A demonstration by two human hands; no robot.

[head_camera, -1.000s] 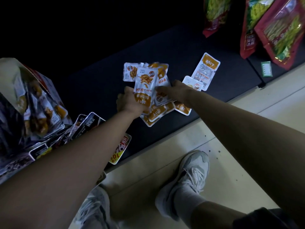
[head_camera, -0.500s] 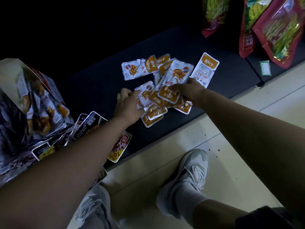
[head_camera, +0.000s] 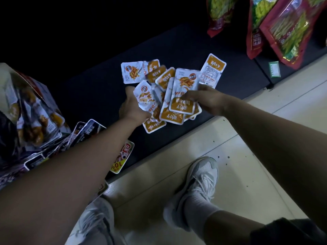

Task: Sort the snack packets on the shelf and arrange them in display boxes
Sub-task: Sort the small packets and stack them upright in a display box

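Orange-and-white snack packets are lying in a loose, overlapping heap on the dark shelf, close to its near edge. The left hand is cupping a crumpled packet at the heap's left side, fingers curled under it. The right hand is pinching a tall packet by its near end, thumb on the orange band. One flipped packet is lying just beside the heap at its far right. A display box is sitting at the left, holding packets, and red bags are showing at the far right.
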